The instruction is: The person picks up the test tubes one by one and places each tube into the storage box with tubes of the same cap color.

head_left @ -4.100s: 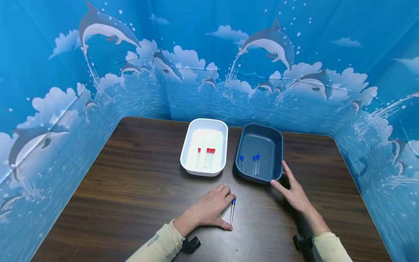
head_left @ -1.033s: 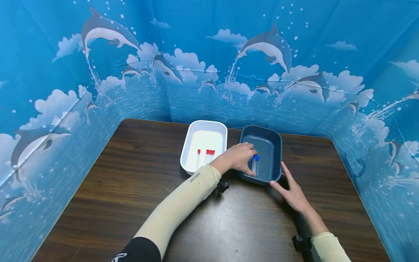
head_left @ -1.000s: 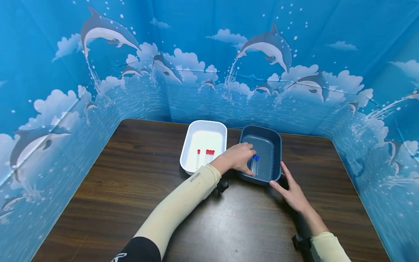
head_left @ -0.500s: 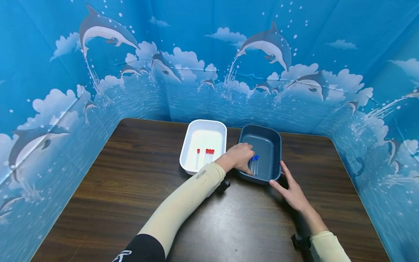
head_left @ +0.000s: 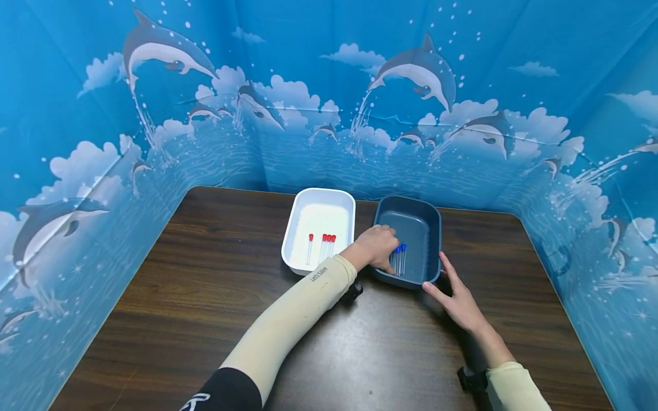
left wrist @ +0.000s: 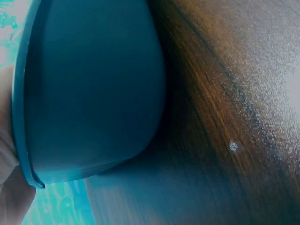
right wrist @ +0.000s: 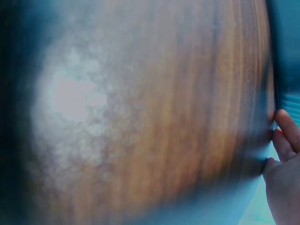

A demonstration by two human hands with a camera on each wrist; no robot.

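A: Where is the left hand [head_left: 377, 246]?

B: Reaching over the near left rim of the dark blue tray [head_left: 434, 228], with its fingers down inside beside the blue-capped tubes [head_left: 398, 258]. The fingers curl downward, but the hand hides their tips, so I cannot tell whether they grip a tube or only touch one.

A: And the tubes?

B: They lie side by side on the tray floor, caps pointing away from the person, just right of the fingers.

A: The right hand [head_left: 457, 299]?

B: Flat and relaxed on the brown table [head_left: 205, 319], fingers straight, resting against the tray's near right corner. It holds nothing.

A: Anything else?

B: A white tray [head_left: 303, 220] stands just left of the blue one, with red-capped tubes [head_left: 323, 246] lying in it. A dolphin-print backdrop [head_left: 329, 103] surrounds the table.
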